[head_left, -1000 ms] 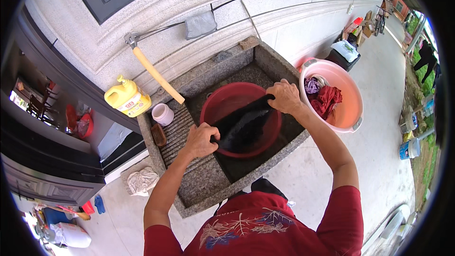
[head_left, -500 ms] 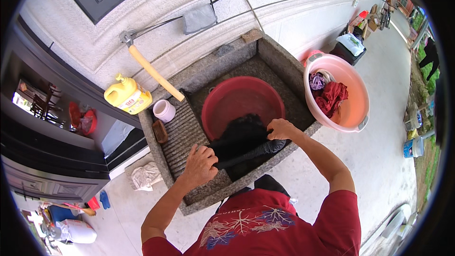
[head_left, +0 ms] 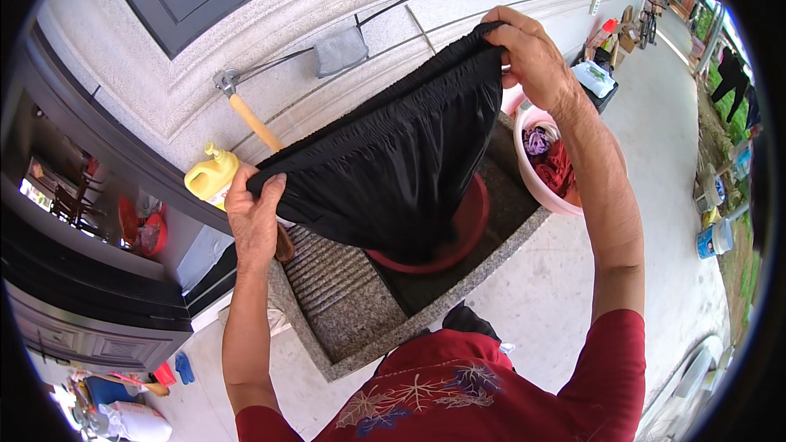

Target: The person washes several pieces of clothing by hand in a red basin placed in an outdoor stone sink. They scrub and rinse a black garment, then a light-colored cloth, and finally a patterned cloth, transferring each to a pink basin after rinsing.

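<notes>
A black garment (head_left: 397, 168) with a gathered elastic waistband is stretched wide between my two hands, above a stone sink (head_left: 483, 268). My left hand (head_left: 258, 217) grips one end of the waistband, thumb on top. At the upper right, my right hand (head_left: 530, 59) is closed on the other end, held higher. The garment's lower part bunches together and hangs down into a red basin (head_left: 473, 221), hiding most of it. Beside the basin, the sink's ridged washboard (head_left: 332, 278) shows below my left hand.
A yellow pump jug (head_left: 211, 176) stands at the sink's left corner, near a yellow hose (head_left: 254, 123) from a wall tap. A brown brush (head_left: 284, 244) lies by the washboard. To the right is a pink tub (head_left: 530, 170) with red and purple clothes.
Both hands have lifted the black garment up from the basin and spread its waistband. My right hand rose farthest; the left moved up and to the left.
</notes>
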Motion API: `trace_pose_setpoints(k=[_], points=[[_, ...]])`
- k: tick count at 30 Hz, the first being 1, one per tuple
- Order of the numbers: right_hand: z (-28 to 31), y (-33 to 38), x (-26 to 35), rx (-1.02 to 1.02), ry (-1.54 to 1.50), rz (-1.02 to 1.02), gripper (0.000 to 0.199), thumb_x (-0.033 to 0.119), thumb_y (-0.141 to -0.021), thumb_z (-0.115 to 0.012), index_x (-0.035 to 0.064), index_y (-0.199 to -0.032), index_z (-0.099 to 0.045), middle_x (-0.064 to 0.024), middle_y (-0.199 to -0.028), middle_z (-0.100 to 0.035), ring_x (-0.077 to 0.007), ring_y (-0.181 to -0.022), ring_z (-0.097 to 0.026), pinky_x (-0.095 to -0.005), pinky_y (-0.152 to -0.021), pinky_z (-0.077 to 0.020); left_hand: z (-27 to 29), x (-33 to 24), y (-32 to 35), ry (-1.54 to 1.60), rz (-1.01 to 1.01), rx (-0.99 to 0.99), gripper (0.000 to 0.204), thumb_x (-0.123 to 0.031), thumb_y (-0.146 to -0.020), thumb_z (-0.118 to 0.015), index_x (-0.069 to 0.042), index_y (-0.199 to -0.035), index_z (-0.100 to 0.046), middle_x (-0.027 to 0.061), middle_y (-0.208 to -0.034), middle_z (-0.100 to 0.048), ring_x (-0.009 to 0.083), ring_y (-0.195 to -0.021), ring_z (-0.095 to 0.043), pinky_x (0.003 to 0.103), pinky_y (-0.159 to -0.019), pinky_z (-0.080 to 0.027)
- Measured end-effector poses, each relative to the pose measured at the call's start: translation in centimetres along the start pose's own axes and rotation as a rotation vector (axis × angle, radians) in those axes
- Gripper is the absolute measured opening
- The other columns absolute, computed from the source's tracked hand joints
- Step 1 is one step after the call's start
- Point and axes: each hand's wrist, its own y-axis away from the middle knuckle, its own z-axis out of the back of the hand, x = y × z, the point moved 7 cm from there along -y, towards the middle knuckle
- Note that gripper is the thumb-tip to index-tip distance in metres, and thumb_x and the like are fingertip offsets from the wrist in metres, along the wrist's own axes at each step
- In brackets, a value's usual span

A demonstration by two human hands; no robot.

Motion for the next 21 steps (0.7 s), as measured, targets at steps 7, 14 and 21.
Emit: trace_pose_setpoints(k=[7,14,21], points=[[4.7,-4.2,12.6,-0.078,-0.438,0.208,0.014,0.016,-0.078,-0.051,0.0062,-0.073,-0.059,-0.0007,-0.061,-0.060,-0.0103,-0.046,-0.054,-0.0219,-0.038,-0.0397,-1.8,-10.2,-5.7,0.711,-0.070,-0.031,0.017,0.002,-0.078,-0.055,-0.003,-0.093,-0.057,0.0066,-0.089,-0.063,0.0162,-0.084,-0.061,0.029,-0.080,-0.051],[-0.6,-3.4,0.6,-0.005,-0.278,0.026,0.016,0.015,-0.084,-0.052,0.0061,-0.095,-0.059,-0.0055,-0.080,-0.059,-0.0116,-0.066,-0.057,-0.0259,-0.049,-0.0458,-7.7,4.2,-5.0,0.759,0.250,-0.272,0.027,-0.010,-0.077,-0.053,-0.006,-0.103,-0.056,0.0059,-0.108,-0.057,0.0171,-0.103,-0.052,0.031,-0.089,-0.043],[-9.8,2.2,-28.8,-0.034,-0.627,-0.835,0.022,0.006,-0.077,-0.055,0.0117,-0.097,-0.061,-0.0013,-0.072,-0.054,-0.0080,-0.050,-0.047,-0.0217,-0.032,-0.0303,-12.5,30.2,3.3,0.221,1.038,-0.188,0.053,-0.023,-0.072,-0.058,-0.009,-0.122,-0.043,0.0154,-0.128,-0.043,0.0288,-0.119,-0.040,0.043,-0.099,-0.031]])
